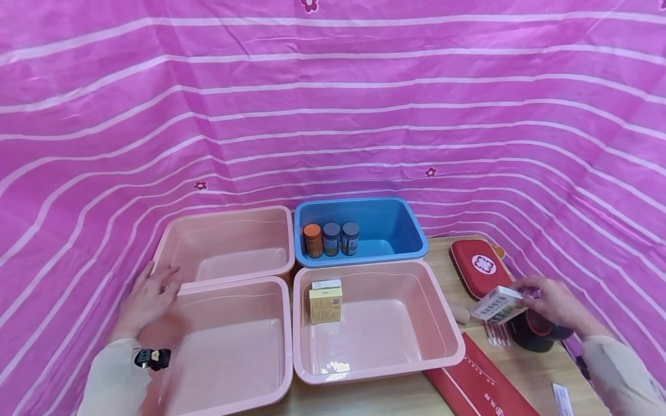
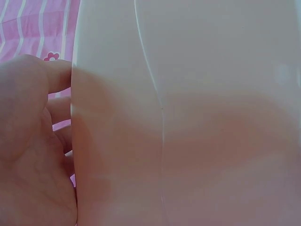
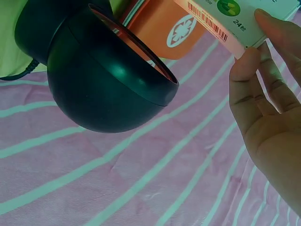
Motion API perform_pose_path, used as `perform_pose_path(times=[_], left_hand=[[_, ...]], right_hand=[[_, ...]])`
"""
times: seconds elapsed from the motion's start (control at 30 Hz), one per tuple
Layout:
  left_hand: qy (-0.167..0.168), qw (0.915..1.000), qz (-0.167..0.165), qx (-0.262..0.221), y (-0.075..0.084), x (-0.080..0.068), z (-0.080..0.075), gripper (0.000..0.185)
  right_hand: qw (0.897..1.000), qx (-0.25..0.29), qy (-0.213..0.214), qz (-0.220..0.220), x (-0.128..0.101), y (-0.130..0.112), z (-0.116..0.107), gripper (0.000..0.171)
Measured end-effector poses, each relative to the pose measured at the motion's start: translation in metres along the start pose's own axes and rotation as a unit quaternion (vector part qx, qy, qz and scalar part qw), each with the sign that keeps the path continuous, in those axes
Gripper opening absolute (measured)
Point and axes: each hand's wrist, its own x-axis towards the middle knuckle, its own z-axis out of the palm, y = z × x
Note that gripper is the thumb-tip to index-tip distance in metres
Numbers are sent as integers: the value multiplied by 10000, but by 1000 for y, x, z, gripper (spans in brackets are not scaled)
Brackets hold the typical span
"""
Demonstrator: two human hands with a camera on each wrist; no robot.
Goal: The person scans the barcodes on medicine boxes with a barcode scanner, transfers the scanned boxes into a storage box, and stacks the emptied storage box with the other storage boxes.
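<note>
your right hand (image 1: 554, 300), low at the right of the head view, pinches a small white medicine box (image 1: 498, 304) by its end, fingers (image 3: 247, 80) curled on the corner so the barcode side stays bare. it hangs just above the black dome scanner (image 1: 536, 335), probably so the code faces the window. behind it lies a red first-aid pouch (image 1: 478, 267); a red strip (image 1: 481, 381) runs along the wooden table (image 1: 525, 370) below. at lower left your left hand (image 1: 148, 300) rests flat, fingers straight, on the rim where two pink bins (image 1: 229, 346) meet, seemingly to steady them. the pink bin at centre (image 1: 442, 341) holds a yellow box (image 1: 325, 301); the blue bin (image 1: 411, 231) behind holds three bottles (image 1: 331, 239).
</note>
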Motion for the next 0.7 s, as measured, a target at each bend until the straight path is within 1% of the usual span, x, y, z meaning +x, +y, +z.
perform_pose_path(times=[0.1, 0.27, 0.5, 0.6, 0.7], left_hand=[[-44, 10000, -31, -30, 0, 0, 0, 63], [-83, 9999, -74, -72, 0, 0, 0, 65], [-59, 9999, -72, -69, 0, 0, 0, 64], [-45, 10000, -68, -57, 0, 0, 0, 63], [-70, 9999, -70, -75, 1, 0, 0, 63]], right_hand=[[9999, -54, -39, 77, -1, -2, 1, 30], [9999, -153, 32, 0, -1, -2, 1, 30], [9999, -102, -71, 17, -4, 0, 2, 30], [9999, -130, -1, -35, -5, 0, 1, 31], [9999, -132, 10, 9, -5, -2, -1, 31]])
